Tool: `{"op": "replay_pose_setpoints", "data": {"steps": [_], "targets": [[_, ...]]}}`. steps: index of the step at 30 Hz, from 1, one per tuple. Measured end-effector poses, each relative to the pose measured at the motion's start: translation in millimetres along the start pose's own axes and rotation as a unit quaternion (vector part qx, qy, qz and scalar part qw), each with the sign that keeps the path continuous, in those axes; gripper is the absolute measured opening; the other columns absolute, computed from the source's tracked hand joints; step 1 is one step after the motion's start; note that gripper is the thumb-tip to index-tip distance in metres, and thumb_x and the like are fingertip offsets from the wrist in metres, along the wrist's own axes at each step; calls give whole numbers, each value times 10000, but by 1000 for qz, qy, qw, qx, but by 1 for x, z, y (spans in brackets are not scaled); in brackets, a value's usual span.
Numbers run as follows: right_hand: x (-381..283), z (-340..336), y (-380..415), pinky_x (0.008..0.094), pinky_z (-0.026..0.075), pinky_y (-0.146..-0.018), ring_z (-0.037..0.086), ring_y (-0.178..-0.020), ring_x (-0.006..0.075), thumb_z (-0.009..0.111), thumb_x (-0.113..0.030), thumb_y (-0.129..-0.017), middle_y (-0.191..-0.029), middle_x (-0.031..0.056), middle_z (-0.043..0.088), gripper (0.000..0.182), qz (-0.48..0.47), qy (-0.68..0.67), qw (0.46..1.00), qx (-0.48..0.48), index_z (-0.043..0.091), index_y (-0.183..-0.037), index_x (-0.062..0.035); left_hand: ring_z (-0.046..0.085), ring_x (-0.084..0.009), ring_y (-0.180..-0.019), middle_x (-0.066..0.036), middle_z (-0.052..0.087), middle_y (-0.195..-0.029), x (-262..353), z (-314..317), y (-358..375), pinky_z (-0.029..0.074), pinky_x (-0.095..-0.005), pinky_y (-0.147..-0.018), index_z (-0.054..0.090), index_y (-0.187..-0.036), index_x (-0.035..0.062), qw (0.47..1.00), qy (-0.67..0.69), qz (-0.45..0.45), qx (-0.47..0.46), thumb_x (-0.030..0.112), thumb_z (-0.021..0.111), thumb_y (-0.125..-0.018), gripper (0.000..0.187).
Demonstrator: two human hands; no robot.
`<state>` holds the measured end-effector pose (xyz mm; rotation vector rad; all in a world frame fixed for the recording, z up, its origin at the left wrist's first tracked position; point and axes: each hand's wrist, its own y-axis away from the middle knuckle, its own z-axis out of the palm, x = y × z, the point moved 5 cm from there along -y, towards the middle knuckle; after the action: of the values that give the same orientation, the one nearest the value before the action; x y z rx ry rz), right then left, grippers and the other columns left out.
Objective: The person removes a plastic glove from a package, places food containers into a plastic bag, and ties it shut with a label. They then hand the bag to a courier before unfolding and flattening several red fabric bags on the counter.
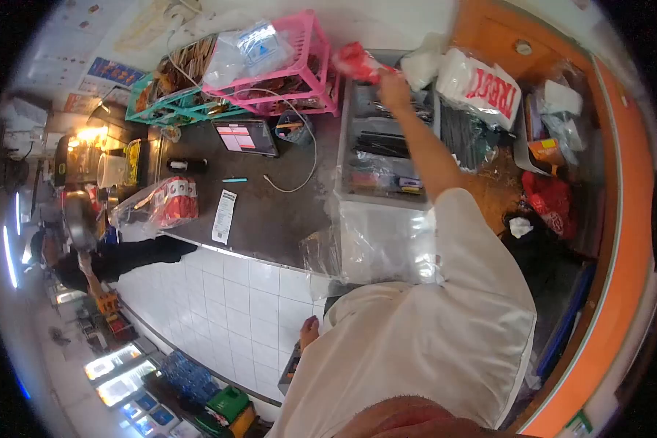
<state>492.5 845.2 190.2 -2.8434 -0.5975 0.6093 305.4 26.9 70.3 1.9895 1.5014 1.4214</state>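
Observation:
My right hand [395, 93], arm stretched far forward, is closed on a crumpled red and white plastic bag [358, 63]. The bag is smeared by motion above the far end of a grey divided tray [345, 146]. Dark wrapped cutlery [381, 143] lies in the tray's compartments under my forearm. What looks like my left hand [310, 332] shows low beside my shirt, over the tiled floor. Its fingers are too small and half hidden to read.
Pink [321, 62] and green [186, 106] baskets stand behind a tablet [246, 138]. A receipt [224, 217], a blue pen [234, 179] and a bag with red packs [177, 202] lie on the dark counter [277, 219]. White printed bags [479, 87] are right of the tray. Another person's arm [91, 281] is left.

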Motion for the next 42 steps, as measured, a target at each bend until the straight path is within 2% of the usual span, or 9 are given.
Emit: {"op": "replay_pose_setpoints", "data": {"steps": [4, 9, 15, 20, 22, 26, 30, 34, 42], "targets": [[39, -65, 8, 504, 523, -753, 677, -849, 412, 636, -251, -897, -967, 215, 703, 278, 65, -197, 964, 165, 678, -1100, -67, 627, -187, -1055, -138, 676, -1176, 136, -26, 57, 487, -334, -920, 609, -1242, -30, 990, 109, 25, 82, 142, 534, -1007, 301], [15, -156, 80, 401, 504, -728, 650, -762, 257, 708, -273, -896, -873, 129, 704, 317, 123, -380, 905, 149, 669, -1063, -7, 636, -267, -1119, -167, 675, -1159, 372, 10, 56, 470, -338, -974, 639, -1204, 3, 940, -1, 340, 15, 30, 573, -940, 274], [-100, -171, 198, 277, 461, -798, 555, -880, 96, 668, -222, -951, -946, 33, 640, 208, 155, -632, 756, 74, 643, -1004, -22, 288, -340, -1467, -203, 335, -1555, 565, 107, 87, 307, -419, -1161, 328, -1519, 65, 782, -29, 622, -34, 156, 779, -823, 834], [-138, -166, 255, 256, 484, -756, 591, -879, 92, 637, -190, -974, -953, 1, 649, 126, 199, -718, 655, -125, 628, -1045, -87, 457, -279, -1302, -148, 513, -1403, 499, 107, 43, 361, -406, -1097, 435, -1446, 56, 824, 139, 523, -166, 191, 689, -895, 622], [-199, -198, 265, 207, 373, -447, 436, -555, 46, 582, -180, -1006, -725, -57, 481, 131, 174, -739, 622, -190, 521, -895, -149, 556, -168, -1129, -64, 639, -1233, 450, 95, 33, 432, -354, -1014, 532, -1368, 32, 870, 247, 394, -161, 186, 593, -974, 428], [-266, -165, 278, 220, 258, -396, 315, -473, 36, 576, -47, -968, -667, -50, 392, 271, -100, -600, 739, -290, 370, -820, -141, 612, -159, -1045, -53, 649, -1206, 411, -4, 60, 492, -355, -948, 563, -1304, 9, 797, 498, 341, -16, 225, 554, -1013, 362], [-355, -192, 303, 212, 248, -405, 300, -476, 34, 591, 7, -933, -667, -39, 388, 300, -87, -631, 656, -405, 344, -841, -137, 636, -177, -1068, -115, 629, -1229, 341, -129, 75, 545, -355, -887, 495, -1363, 11, 696, 676, 205, 131, 297, 542, -1029, 442], [-401, -170, 316, 216, 290, -424, 343, -501, 38, 567, -44, -961, -697, -22, 425, 207, -49, -622, 659, -420, 391, -877, -115, 650, -204, -1065, -135, 622, -1238, 275, -276, 102, 556, -354, -867, 478, -1348, -21, 597, 626, 359, 349, 400, 500, -1040, 522], [-584, -194, 353, 253, 498, -671, 617, -780, 113, 614, -19, -930, -945, 67, 657, 121, -286, -542, 713, -341, 630, -1050, -28, 601, -245, -1177, -147, 554, -1336, 235, -366, 138, 527, -396, -964, 407, -1400, -1, 559, 674, 369, 312, 458, 565, -994, 632]]}}
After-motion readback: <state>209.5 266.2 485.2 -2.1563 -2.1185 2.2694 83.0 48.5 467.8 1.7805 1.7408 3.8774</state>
